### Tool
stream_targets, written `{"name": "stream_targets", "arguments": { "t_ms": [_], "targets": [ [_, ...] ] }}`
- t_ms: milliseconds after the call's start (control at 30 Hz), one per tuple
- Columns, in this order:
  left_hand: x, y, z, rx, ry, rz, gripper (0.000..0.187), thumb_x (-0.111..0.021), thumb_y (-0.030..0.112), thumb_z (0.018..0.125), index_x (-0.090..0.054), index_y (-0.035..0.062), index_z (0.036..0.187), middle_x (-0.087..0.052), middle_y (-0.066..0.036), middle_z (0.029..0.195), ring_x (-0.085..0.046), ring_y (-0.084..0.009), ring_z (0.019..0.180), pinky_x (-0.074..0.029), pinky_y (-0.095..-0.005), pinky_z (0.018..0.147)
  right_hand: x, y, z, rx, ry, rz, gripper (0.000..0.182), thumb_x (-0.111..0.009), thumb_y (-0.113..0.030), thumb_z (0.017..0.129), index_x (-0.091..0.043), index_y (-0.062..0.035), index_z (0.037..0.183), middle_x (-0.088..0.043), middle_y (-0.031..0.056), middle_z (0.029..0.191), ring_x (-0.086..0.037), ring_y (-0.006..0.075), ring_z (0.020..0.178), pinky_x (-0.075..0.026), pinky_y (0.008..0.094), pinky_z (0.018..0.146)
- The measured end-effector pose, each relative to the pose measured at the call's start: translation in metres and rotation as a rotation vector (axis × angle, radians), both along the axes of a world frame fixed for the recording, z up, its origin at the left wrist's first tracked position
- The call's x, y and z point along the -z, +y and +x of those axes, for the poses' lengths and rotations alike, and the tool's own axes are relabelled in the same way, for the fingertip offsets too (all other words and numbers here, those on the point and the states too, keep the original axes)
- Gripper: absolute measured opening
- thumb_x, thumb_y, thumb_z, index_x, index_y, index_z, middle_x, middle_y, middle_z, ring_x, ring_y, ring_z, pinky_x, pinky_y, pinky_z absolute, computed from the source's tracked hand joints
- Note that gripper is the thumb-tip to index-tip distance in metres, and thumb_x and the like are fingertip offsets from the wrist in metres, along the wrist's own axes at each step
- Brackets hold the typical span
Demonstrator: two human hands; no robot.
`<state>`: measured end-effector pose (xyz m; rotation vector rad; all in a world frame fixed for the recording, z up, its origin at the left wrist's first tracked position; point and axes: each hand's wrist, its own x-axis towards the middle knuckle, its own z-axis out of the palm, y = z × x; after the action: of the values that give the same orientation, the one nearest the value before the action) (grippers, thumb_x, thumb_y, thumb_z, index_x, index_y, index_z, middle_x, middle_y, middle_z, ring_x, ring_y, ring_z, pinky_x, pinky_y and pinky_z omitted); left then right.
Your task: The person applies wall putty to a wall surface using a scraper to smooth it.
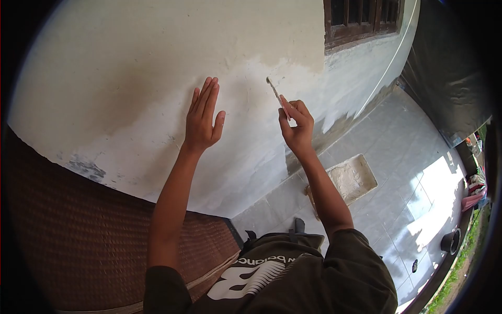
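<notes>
My left hand lies flat against the plastered wall, fingers together and pointing up. My right hand grips a thin flat scraper by its pinkish handle, and the blade's tip touches the wall where the cream upper coat meets the paler lower patch. The two hands are about a forearm's width apart on the wall.
A rectangular tray of grey-white plaster sits on the tiled floor below my right arm. A woven brown mat lies at lower left. A dark wooden window frame is at upper right, and a dark bucket stands by the floor's edge.
</notes>
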<state>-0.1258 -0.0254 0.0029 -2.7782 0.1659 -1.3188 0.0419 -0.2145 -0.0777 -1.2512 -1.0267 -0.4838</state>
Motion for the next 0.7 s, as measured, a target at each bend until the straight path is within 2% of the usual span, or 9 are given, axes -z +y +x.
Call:
{"name": "stream_targets", "arguments": {
  "t_ms": [33, 100, 133, 267, 533, 600, 700],
  "targets": [
    [-0.003, 0.004, 0.003, -0.010, 0.008, 0.035, 0.056, -0.046, 0.018, 0.098, -0.039, -0.0041, 0.149, -0.042, -0.017, 0.155, -0.035, -0.0306, 0.148, -0.022, -0.0494, 0.122, -0.007, 0.005, 0.003, 0.004, 0.004, 0.003, 0.044, -0.070, 0.010, 0.082, -0.067, -0.0012, 0.125, -0.055, 0.0049, 0.081, -0.053, 0.0137, 0.075, -0.047, 0.0265, 0.067],
    [-0.005, 0.013, 0.010, -0.007, 0.010, 0.060, 0.056, -0.046, 0.019, 0.098, -0.039, -0.0034, 0.149, -0.042, -0.016, 0.156, -0.034, -0.0295, 0.148, -0.020, -0.0488, 0.122, -0.017, 0.019, 0.017, 0.223, -0.268, -0.017, 0.049, -0.072, 0.011, 0.075, -0.069, -0.0015, 0.123, -0.054, 0.0048, 0.081, -0.052, 0.0204, 0.079, -0.048, 0.0286, 0.069],
    [-0.005, 0.018, 0.012, -0.032, 0.021, 0.096, 0.056, -0.046, 0.020, 0.098, -0.039, -0.0031, 0.149, -0.042, -0.016, 0.156, -0.034, -0.0293, 0.149, -0.020, -0.0485, 0.122, -0.018, 0.027, 0.024, 0.262, -0.327, -0.012, 0.054, -0.074, 0.007, 0.069, -0.070, -0.0054, 0.122, -0.057, 0.0040, 0.084, -0.054, 0.0256, 0.084, -0.051, 0.0327, 0.065],
    [0.000, 0.040, 0.018, -0.103, 0.046, 0.191, 0.057, -0.046, 0.023, 0.099, -0.041, -0.0033, 0.149, -0.043, -0.016, 0.156, -0.033, -0.0279, 0.149, -0.015, -0.0468, 0.124, -0.015, 0.057, 0.051, 0.378, -0.479, 0.020, 0.058, -0.075, 0.004, 0.063, -0.071, -0.0068, 0.120, -0.058, 0.0016, 0.085, -0.056, 0.0255, 0.086, -0.054, 0.0328, 0.066],
    [0.012, 0.058, 0.018, -0.176, 0.024, 0.352, 0.058, -0.043, 0.030, 0.099, -0.045, -0.0042, 0.146, -0.045, -0.015, 0.154, -0.035, -0.0272, 0.148, -0.010, -0.0435, 0.126, -0.005, 0.096, 0.074, 0.433, -0.517, 0.019, 0.057, -0.076, 0.002, 0.063, -0.072, -0.0068, 0.119, -0.054, 0.0014, 0.083, -0.056, 0.0243, 0.087, -0.053, 0.0330, 0.067],
    [0.011, 0.058, 0.018, -0.172, 0.029, 0.383, 0.059, -0.042, 0.031, 0.100, -0.042, -0.0077, 0.145, -0.048, -0.020, 0.151, -0.039, -0.0337, 0.146, -0.011, -0.0457, 0.125, -0.001, 0.103, 0.077, 0.442, -0.512, 0.019, 0.056, -0.076, 0.001, 0.063, -0.072, -0.0067, 0.118, -0.053, 0.0016, 0.083, -0.056, 0.0242, 0.087, -0.053, 0.0333, 0.068],
    [0.012, 0.058, 0.018, -0.167, 0.027, 0.386, 0.060, -0.041, 0.032, 0.101, -0.042, -0.0079, 0.144, -0.048, -0.021, 0.150, -0.039, -0.0343, 0.145, -0.011, -0.0459, 0.125, 0.008, 0.111, 0.081, 0.472, -0.551, 0.011, 0.055, -0.075, 0.001, 0.064, -0.072, -0.0063, 0.118, -0.053, 0.0019, 0.083, -0.056, 0.0241, 0.088, -0.052, 0.0341, 0.071]
  ]
}}
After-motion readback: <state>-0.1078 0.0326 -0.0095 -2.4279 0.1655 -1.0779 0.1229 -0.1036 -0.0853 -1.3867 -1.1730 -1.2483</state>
